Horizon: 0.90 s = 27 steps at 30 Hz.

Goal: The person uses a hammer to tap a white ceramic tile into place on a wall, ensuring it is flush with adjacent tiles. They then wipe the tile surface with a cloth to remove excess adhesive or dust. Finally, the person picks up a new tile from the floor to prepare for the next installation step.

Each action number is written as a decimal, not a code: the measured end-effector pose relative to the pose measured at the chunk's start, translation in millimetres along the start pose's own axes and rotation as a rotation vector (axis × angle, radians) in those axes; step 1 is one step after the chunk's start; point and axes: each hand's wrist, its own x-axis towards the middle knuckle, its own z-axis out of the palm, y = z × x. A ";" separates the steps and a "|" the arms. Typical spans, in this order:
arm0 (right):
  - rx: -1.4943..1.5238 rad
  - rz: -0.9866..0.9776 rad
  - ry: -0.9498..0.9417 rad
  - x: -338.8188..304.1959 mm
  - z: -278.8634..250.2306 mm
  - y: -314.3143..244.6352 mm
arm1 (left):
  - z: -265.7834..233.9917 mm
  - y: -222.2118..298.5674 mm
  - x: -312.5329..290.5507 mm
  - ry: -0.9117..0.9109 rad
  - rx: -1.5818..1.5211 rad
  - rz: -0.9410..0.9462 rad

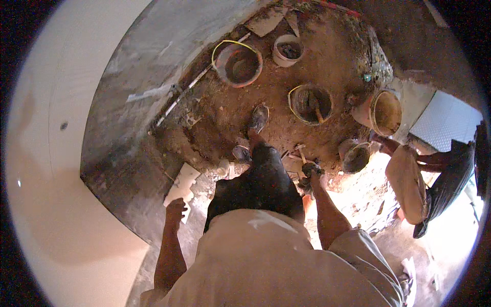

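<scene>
My right hand [311, 176], in a dark glove, is closed around the pale wooden handle of a hammer [302, 154]. The hammer's head points away from me, just above the dirt. On the other side of my body, my bare left hand [176, 207] has its fingers curled at the edge of a pale, broken flat piece [183, 183]. That piece leans by the grey wall; its material is unclear. Between the hands are my legs and my shoes [260, 118], standing on the soil.
Several buckets stand around the dug earth: one with a yellow rim [238, 65], a white one [287, 51] with dark contents, and another [310, 105] with a tool inside. At right, a co-worker's hand [384, 143] is near a tilted bucket [355, 156]. A long pole [197, 80] lies along the left wall.
</scene>
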 end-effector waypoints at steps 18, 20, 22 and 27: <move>-0.127 0.489 0.058 34.4 110.8 -9.8 | 242.2 299.6 123.4 0.229 1.236 0.623; 0.051 0.436 0.223 30.8 132.2 14.5 | 273.9 291.5 133.2 0.153 1.317 0.634; 0.320 0.196 0.227 29.1 150.1 57.2 | 286.4 275.5 154.4 0.032 1.221 0.642; -0.109 0.523 0.370 13.6 178.8 113.7 | 370.6 278.7 177.8 0.002 1.250 0.469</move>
